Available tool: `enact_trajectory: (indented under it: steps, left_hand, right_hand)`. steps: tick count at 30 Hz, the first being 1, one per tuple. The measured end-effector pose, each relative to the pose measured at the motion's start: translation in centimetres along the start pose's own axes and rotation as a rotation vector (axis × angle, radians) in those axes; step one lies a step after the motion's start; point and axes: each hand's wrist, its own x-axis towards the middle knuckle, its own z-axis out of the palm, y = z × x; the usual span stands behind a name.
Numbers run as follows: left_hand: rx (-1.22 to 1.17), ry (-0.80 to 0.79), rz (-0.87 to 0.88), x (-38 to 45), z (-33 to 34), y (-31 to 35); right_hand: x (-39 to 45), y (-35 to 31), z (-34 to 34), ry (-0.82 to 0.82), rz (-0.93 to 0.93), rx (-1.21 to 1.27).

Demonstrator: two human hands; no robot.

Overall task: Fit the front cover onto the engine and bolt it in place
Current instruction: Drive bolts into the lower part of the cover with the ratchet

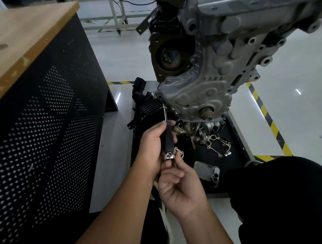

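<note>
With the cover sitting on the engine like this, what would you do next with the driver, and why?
Probably turn the driver to run that bolt in: its tip already sits at the front cover edge, left hand gripping the handle, right hand at its end.

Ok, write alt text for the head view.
Both hands work a black-handled driver against the lower left edge of the grey front cover: left hand grips the handle, right hand pinches its chrome end. Loose parts lie on a dark tray below.

This is a workshop: a grey cast-metal engine (227, 52) on a stand, a black perforated steel workbench (47, 125), yellow-black floor tape (265, 114), loose metal parts (212, 143).
</note>
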Motion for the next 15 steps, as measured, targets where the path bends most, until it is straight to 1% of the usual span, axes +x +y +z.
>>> enact_trajectory:
  steps: [1, 2, 4, 5, 6, 7, 8, 9, 10, 11, 12, 13, 14, 15]
  left_hand:
    - [0.054, 0.047, 0.036, 0.1, 0.0, 0.0]
    - [0.105, 0.098, 0.074, 0.2, 0.1, 0.1]
    - [0.194, 0.186, 0.129, 0.4, 0.2, -0.1]
    - [0.207, 0.203, 0.130, 0.4, 0.3, -0.1]
    - [0.187, 0.182, 0.112, 0.2, 0.3, -0.1]
    - [0.134, 0.130, 0.070, 0.1, 0.5, -0.1]
    - [0.053, 0.064, 0.009, 0.0, 0.6, -0.1]
    - [-0.033, 0.012, -0.049, -0.1, 0.8, 0.1]
    - [-0.069, -0.011, -0.073, -0.1, 0.8, 0.1]
    - [-0.041, -0.005, -0.054, 0.0, 0.6, 0.1]
    - [0.029, 0.021, -0.013, 0.1, 0.4, 0.2]
    - [0.108, 0.053, 0.036, 0.1, 0.2, 0.3]
    - [0.185, 0.091, 0.088, 0.2, 0.1, 0.4]
    - [0.249, 0.126, 0.135, 0.2, 0.1, 0.5]
  right_hand:
    - [0.2, 0.1, -0.3, 0.014, -0.098, -0.159]
    - [0.4, 0.3, -0.5, 0.077, -0.266, -0.439]
    - [0.7, 0.3, -1.0, 0.263, -0.780, -1.072]
    - [0.9, 0.1, -1.2, 0.283, -0.970, -1.275]
    - [0.9, 0.0, -1.2, 0.260, -1.034, -1.352]
    - [0.9, -0.4, -1.2, 0.222, -0.977, -1.270]
    - [0.7, -0.8, -0.8, 0.187, -0.767, -0.994]
    - [0.4, -0.8, -0.4, 0.097, -0.459, -0.617]
    - [0.1, -0.6, 0.0, 0.001, -0.181, -0.247]
    - [0.0, -0.5, 0.0, -0.030, -0.023, -0.004]
    - [-0.1, -0.2, 0.1, -0.030, 0.006, 0.043]
    - [0.1, 0.2, -0.1, -0.011, -0.082, -0.106]
    - [0.3, 0.3, -0.3, 0.053, -0.246, -0.387]
    - [0.6, 0.3, -0.7, 0.145, -0.499, -0.731]
